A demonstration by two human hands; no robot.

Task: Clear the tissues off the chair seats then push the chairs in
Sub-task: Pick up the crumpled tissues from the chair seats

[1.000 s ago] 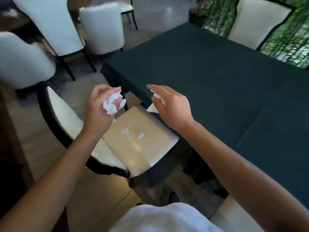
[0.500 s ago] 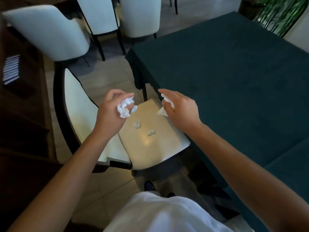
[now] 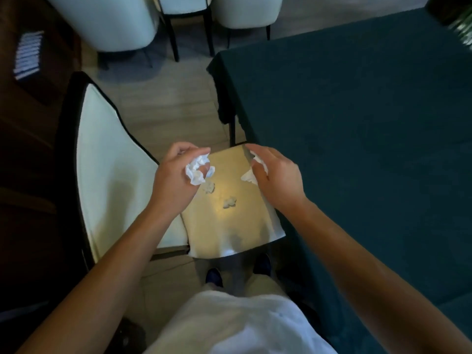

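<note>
A chair with a cream backrest [image 3: 107, 159] and a tan seat [image 3: 237, 226] stands pulled out beside the dark green table [image 3: 357, 123]. Two small crumpled tissues lie on the seat, one [image 3: 209, 187] near my left hand and one [image 3: 229, 202] toward the middle. My left hand [image 3: 176, 180] hovers over the seat's left edge and grips a white tissue wad [image 3: 198, 169]. My right hand [image 3: 274, 175] hovers over the seat's right edge and holds another white tissue [image 3: 251, 172] in its curled fingers.
Three more white chairs [image 3: 115, 19] stand at the top on the tiled floor. Dark wooden furniture [image 3: 28, 123] lines the left side. My feet [image 3: 214, 277] are just in front of the seat's near edge. A plant [image 3: 462, 26] sits at the top right.
The view has tilted down and closed in on the chair. Both hands have lowered toward the seat, still holding their tissues. The two tissues on the seat have not moved.
</note>
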